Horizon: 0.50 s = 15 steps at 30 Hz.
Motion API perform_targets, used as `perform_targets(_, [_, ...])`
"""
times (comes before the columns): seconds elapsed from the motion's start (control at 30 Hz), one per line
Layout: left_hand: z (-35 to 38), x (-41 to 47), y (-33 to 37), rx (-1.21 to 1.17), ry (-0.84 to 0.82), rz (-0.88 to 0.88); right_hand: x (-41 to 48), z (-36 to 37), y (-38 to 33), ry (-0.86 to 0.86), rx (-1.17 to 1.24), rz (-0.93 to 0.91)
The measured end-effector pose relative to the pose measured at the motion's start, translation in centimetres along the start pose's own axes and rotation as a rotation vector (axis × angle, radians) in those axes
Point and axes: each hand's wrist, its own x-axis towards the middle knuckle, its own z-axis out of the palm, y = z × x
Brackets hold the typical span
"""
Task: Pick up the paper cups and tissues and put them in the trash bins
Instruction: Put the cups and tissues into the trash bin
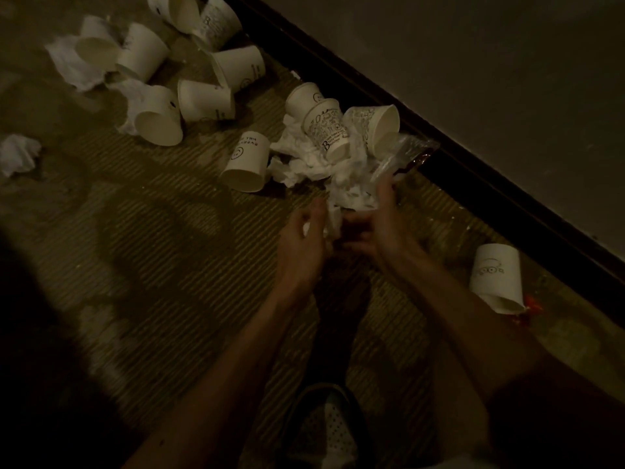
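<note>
Several white paper cups lie tipped over on the dim ribbed floor, among them one with a smiley print (247,161), a pair by the wall (326,128) and a lone cup (496,277) at the right. Crumpled white tissues (304,162) are heaped under the middle cups. My left hand (302,240) curls its fingers round a wad of tissue (334,216). My right hand (378,221) faces it and grips the same bunch of tissue from the other side, fingers reaching up at a clear plastic bag (402,154).
A black skirting board (439,154) runs diagonally along the pale wall at the right. More tissues (18,154) lie at the far left and under the upper cups (142,54). A dark perforated shoe (329,431) is below my arms. Something red (532,308) lies beside the lone cup.
</note>
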Motion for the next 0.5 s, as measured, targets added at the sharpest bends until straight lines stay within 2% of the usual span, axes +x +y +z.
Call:
perform_targets(0.13, [0.6, -0.1, 0.0, 0.034, -0.017, 0.039, 0.1, 0.5, 0.8, -0.202, 0.019, 0.098])
perform_targets(0.23, [0.1, 0.2, -0.2, 0.14, 0.085, 0.108, 0.3, -0.1, 0.9, -0.356, 0.063, 0.172])
perform_targets(0.27, [-0.1, 0.4, -0.2, 0.131, 0.1, 0.136, 0.2, -0.2, 0.8, -0.346, 0.05, 0.161])
perform_targets(0.33, [-0.5, 0.8, -0.2, 0.118, 0.105, 0.148, 0.5, -0.5, 0.4, -0.142, -0.048, 0.074])
perform_targets(0.43, [-1.0, 1.8, -0.4, 0.095, 0.144, 0.116, 2.0, -2.4, -0.2, 0.481, -0.069, -0.139])
perform_targets(0.47, [-1.1, 2.0, -0.3, 0.061, 0.13, 0.095, 2.6, -3.3, -0.4, 0.583, -0.066, -0.181])
perform_targets(0.5, [-1.1, 2.2, -0.3, 0.024, 0.103, 0.074, 3.1, -3.9, -0.4, 0.596, -0.088, -0.19])
